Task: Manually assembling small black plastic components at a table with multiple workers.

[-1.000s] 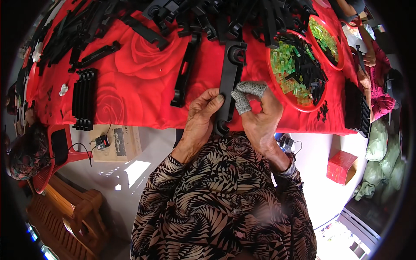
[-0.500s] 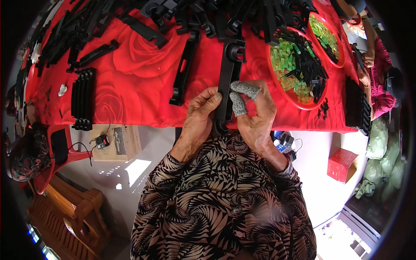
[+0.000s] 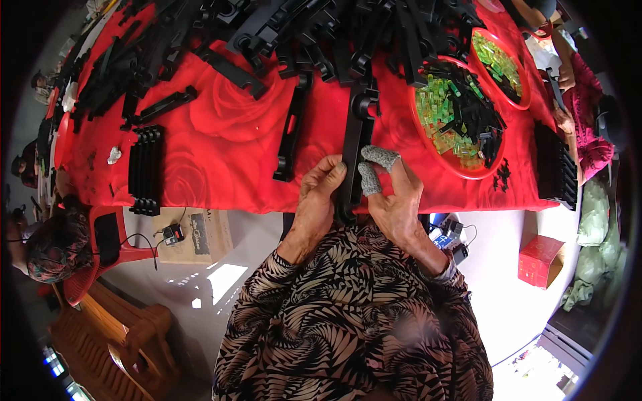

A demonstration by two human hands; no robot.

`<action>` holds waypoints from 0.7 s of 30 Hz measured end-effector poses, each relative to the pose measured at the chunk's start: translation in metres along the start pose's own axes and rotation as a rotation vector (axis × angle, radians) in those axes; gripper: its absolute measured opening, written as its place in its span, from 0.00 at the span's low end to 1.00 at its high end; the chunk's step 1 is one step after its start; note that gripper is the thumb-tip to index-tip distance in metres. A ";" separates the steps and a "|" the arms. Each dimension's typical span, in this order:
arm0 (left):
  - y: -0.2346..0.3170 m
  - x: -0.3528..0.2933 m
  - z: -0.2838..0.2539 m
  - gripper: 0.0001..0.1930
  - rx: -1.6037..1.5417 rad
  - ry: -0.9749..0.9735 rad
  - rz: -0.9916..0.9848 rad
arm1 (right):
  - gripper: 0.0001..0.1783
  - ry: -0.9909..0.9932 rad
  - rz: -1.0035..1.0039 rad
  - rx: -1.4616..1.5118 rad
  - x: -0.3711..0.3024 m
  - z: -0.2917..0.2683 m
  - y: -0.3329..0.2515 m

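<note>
A long black plastic bar (image 3: 356,123) with a round notched opening at its far end stands lengthwise in front of me at the table's near edge. My left hand (image 3: 319,190) is closed on its left side, thumb laid along the edge. At the right side, my right hand (image 3: 398,204) has its thumb and forefinger, both in grey knitted finger covers (image 3: 381,157), pressed close together against the bar. Whether a small piece sits between those two fingertips is hidden. Left of my hands another black bar (image 3: 292,130) lies on the red cloth.
Black bars (image 3: 294,33) are heaped along the far side, with a neat stack (image 3: 146,170) at left. Two red-rimmed trays (image 3: 461,175) (image 3: 528,100) at right hold yellow-green clear pieces and black parts. Another person's hand (image 3: 565,120) is beyond them. A red chair (image 3: 100,257) stands at left.
The whole scene has shifted slightly down in the view, mostly to the right on the left side. Both hands stay at the same bar, and their grip looks nearly the same.
</note>
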State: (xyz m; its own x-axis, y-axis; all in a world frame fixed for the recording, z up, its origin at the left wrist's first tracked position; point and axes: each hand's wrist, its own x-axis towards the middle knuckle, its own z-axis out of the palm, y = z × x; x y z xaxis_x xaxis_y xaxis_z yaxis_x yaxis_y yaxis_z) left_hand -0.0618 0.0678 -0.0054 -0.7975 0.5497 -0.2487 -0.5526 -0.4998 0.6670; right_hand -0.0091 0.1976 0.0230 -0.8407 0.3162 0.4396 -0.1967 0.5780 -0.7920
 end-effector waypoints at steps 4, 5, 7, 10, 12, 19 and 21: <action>-0.004 -0.001 -0.001 0.10 0.066 -0.008 0.035 | 0.15 0.004 0.060 0.033 -0.002 -0.003 -0.003; -0.004 -0.001 0.000 0.10 0.058 0.007 0.038 | 0.15 0.001 0.074 0.035 -0.003 -0.004 -0.003; -0.005 -0.002 0.003 0.09 0.041 0.035 0.039 | 0.15 0.018 0.027 0.011 -0.005 -0.002 -0.001; -0.007 -0.003 0.002 0.09 0.044 0.054 0.031 | 0.15 0.036 -0.028 -0.013 -0.007 -0.001 0.001; -0.007 -0.004 0.003 0.10 0.029 0.057 0.026 | 0.15 0.017 -0.001 -0.009 -0.006 -0.003 -0.001; -0.010 -0.005 0.006 0.10 0.054 0.082 0.056 | 0.22 -0.044 -0.128 -0.108 -0.009 -0.004 0.000; -0.012 -0.006 -0.001 0.09 0.101 0.049 0.070 | 0.23 -0.070 -0.102 -0.102 -0.012 -0.005 0.004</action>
State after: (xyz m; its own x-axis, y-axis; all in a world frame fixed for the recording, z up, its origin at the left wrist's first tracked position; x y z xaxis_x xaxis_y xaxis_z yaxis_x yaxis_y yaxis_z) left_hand -0.0507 0.0699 -0.0129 -0.8455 0.4815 -0.2311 -0.4697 -0.4644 0.7508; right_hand 0.0023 0.1995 0.0168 -0.8528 0.2009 0.4820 -0.2333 0.6792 -0.6959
